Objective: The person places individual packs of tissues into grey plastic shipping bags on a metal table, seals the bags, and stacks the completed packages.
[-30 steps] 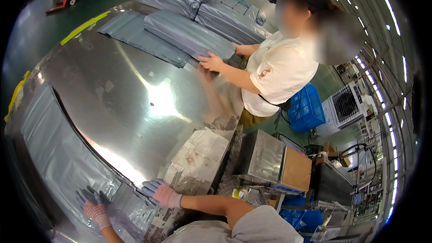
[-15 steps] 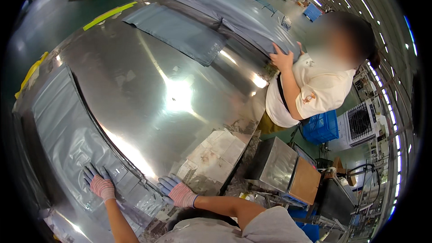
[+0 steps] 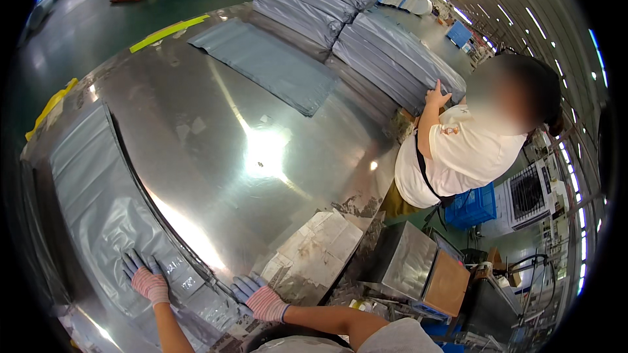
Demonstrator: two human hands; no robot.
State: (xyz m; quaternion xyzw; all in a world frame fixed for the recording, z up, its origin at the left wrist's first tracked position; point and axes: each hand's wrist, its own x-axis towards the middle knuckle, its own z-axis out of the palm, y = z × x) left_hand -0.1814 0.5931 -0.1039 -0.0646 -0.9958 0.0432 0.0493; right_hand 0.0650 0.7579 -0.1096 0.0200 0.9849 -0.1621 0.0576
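A long stack of flat grey plastic bags (image 3: 108, 189) lies along the left side of the shiny metal table. My left hand (image 3: 148, 280), in a glove with grey fingers and a red-and-white striped back, rests flat on the near part of the stack, fingers spread. My right hand (image 3: 261, 297), gloved the same way, is at the stack's near right corner with its fingers stretched out. The fingertips are by the stack's edge and the metal surface. Nothing is gripped in either hand. Clear wrinkled film covers the part of the stack between the hands.
Another flat grey stack (image 3: 268, 65) lies at the table's far side. Behind it are piled grey bundles (image 3: 392, 59), with a co-worker (image 3: 458, 150) touching them at the right. Worn paper (image 3: 317, 242) is stuck to the near right table corner. A metal box (image 3: 402, 258) stands beyond it.
The co-worker's hands have moved right along the grey bundle, which now sits squarer on its pile. The whole view has shifted slightly. My hands stay in nearly the same places.
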